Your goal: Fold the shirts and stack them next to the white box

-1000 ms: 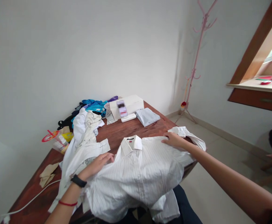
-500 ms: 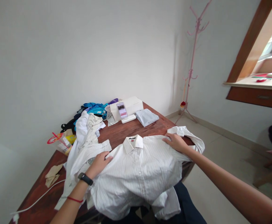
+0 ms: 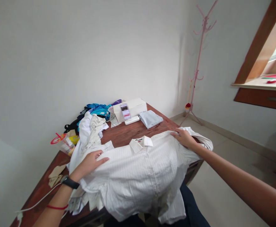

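Observation:
A white striped button-up shirt lies front side up across the near part of the table, its collar facing the wall and its lower part hanging over the near edge. My left hand grips its left shoulder area, thumb on top of the cloth. At the opposite shoulder, my right hand has the fabric between thumb and fingers. The right sleeve trails past that hand over the table's right edge. Folds of cloth hide some of my fingertips.
White clothes are heaped at the left, beside a plastic cup. Toward the wall are blue clothing, a white box and a folded grey garment. A pink coat rack stands in the corner.
My left hand has moved left along the shirt's shoulder. My right hand, the collar and the cloth have shifted slightly right in view, and the shirt looks more spread out.

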{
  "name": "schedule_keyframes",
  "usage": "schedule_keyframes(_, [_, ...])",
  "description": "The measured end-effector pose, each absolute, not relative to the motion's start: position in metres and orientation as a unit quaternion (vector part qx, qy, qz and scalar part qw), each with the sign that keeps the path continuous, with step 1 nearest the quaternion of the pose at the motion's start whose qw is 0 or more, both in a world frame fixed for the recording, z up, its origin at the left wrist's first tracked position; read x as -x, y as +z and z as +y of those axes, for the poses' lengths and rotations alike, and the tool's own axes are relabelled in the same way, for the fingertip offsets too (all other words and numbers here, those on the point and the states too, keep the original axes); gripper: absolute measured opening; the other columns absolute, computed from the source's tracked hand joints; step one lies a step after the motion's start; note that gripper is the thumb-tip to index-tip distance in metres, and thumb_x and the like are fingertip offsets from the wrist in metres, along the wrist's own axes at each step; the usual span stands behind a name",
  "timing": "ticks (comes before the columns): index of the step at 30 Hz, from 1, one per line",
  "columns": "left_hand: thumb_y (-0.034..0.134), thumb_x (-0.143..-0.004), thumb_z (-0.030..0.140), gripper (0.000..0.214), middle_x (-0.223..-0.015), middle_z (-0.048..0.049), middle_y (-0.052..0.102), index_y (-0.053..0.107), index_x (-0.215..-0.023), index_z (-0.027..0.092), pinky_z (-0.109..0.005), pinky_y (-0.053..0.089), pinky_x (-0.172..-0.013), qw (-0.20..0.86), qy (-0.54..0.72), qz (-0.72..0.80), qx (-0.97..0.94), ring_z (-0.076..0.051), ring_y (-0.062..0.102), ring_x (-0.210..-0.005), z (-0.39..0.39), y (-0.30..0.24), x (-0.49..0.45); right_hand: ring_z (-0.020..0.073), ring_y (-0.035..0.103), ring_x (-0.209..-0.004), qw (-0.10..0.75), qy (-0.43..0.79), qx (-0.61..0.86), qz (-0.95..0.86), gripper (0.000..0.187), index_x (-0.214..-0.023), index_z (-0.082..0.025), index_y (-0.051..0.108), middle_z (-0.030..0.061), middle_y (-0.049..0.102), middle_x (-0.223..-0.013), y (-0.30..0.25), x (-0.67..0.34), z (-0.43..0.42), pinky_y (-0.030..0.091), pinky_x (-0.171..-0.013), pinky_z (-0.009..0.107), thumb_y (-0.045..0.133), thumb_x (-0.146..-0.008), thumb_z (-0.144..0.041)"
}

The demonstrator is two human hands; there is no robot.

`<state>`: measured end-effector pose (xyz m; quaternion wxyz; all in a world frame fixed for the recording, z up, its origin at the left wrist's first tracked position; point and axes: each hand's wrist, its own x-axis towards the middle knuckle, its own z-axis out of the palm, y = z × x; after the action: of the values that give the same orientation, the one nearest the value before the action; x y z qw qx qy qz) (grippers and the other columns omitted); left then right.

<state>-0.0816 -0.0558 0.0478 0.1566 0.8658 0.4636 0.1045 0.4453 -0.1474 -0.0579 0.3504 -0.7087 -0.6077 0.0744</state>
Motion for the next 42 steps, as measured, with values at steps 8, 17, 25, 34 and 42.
schedule_keyframes(8, [0.045,-0.091,0.06,0.044,-0.066,0.0016,0.052,0.05,-0.07,0.022,-0.026,0.039,-0.064,0.181,0.165,0.483,-0.841,-0.019,0.051,-0.068,-0.072,0.07,0.075,0.0279,0.066,-0.086,0.379,-0.04,0.728,-0.57,0.039,-0.102,-0.021,0.067,0.0114,0.074,-0.093,-0.032,-0.47,-0.133,0.043,-0.076,0.033,0.043,-0.098,-0.052])
schedule_keyframes(17, [0.04,-0.094,0.05,0.033,-0.073,-0.0032,0.067,0.057,-0.08,0.025,-0.03,0.038,-0.068,0.058,0.066,0.558,-0.825,-0.027,0.065,-0.079,-0.089,0.077,0.087,0.0263,0.067,-0.089,0.329,-0.01,0.708,-0.624,0.036,-0.099,-0.021,0.066,0.0102,0.074,-0.097,-0.036,-0.458,-0.112,0.042,-0.075,0.03,0.041,-0.1,-0.047])
schedule_keyframes(25, [0.046,-0.094,0.033,0.021,-0.102,-0.0128,0.07,0.063,-0.098,0.022,-0.036,0.043,-0.074,-0.002,-0.091,0.612,-0.786,-0.032,0.067,-0.099,-0.073,0.039,0.084,0.0272,0.066,-0.099,0.174,0.042,0.716,-0.675,0.028,-0.1,-0.016,0.07,0.0134,0.072,-0.105,-0.049,-0.452,-0.086,0.045,-0.085,0.034,0.051,-0.097,-0.037])
schedule_keyframes(34, [0.041,-0.098,0.059,0.066,-0.159,-0.0149,0.037,0.04,-0.152,0.021,-0.045,0.03,-0.117,0.126,0.076,0.373,-0.916,-0.033,0.037,-0.145,-0.071,0.015,-0.03,0.0339,0.039,-0.142,0.195,0.041,0.608,-0.769,0.054,-0.143,-0.02,0.054,0.0155,0.045,-0.153,-0.055,-0.379,-0.102,0.03,-0.117,0.049,0.052,-0.096,-0.049])
schedule_keyframes(42, [0.037,-0.098,0.062,0.073,-0.168,-0.013,0.017,0.021,-0.161,0.027,-0.064,0.017,-0.118,0.125,0.1,0.394,-0.905,-0.042,0.015,-0.152,-0.057,-0.062,-0.09,0.0338,0.022,-0.152,0.175,0.111,0.572,-0.793,0.059,-0.149,-0.025,0.048,0.0116,0.033,-0.162,-0.071,-0.352,-0.13,0.019,-0.121,0.057,0.041,-0.1,-0.056])
